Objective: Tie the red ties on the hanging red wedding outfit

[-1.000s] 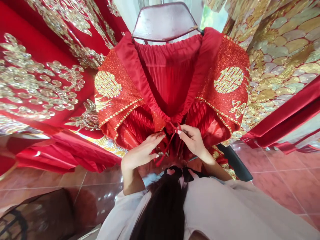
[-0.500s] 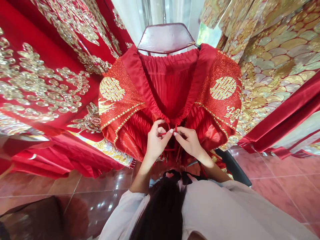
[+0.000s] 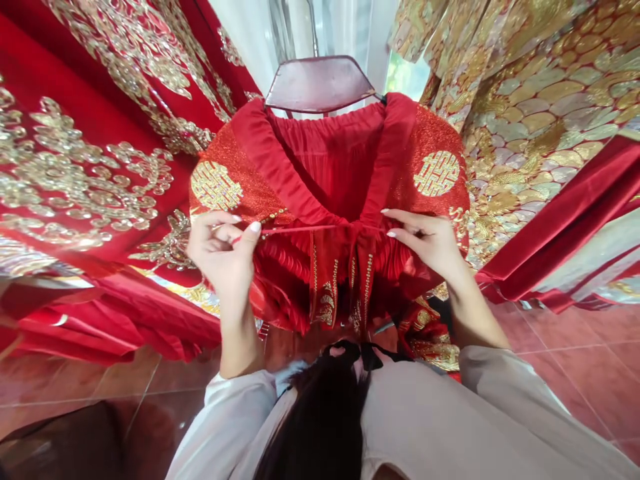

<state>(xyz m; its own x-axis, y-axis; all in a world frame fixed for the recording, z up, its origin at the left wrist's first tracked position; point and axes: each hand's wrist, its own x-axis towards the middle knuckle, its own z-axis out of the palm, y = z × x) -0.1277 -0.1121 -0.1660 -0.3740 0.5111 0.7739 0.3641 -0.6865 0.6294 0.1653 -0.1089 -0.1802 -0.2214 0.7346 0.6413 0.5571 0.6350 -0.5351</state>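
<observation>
Two hands grip red cord [image 3: 300,229], taut across red garment [image 3: 330,153] at frame centre: left hand [image 3: 223,250] pinching one end, right hand [image 3: 425,237] other. I judge tie-cinching step; next needs even pull.

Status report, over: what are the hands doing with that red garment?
Left hand, right hand pinch red cord, taut. Red garment hangs before them. Nothing blocking.

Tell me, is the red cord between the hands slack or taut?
Taut: the red cord runs straight from the left hand toward the right hand.
</observation>
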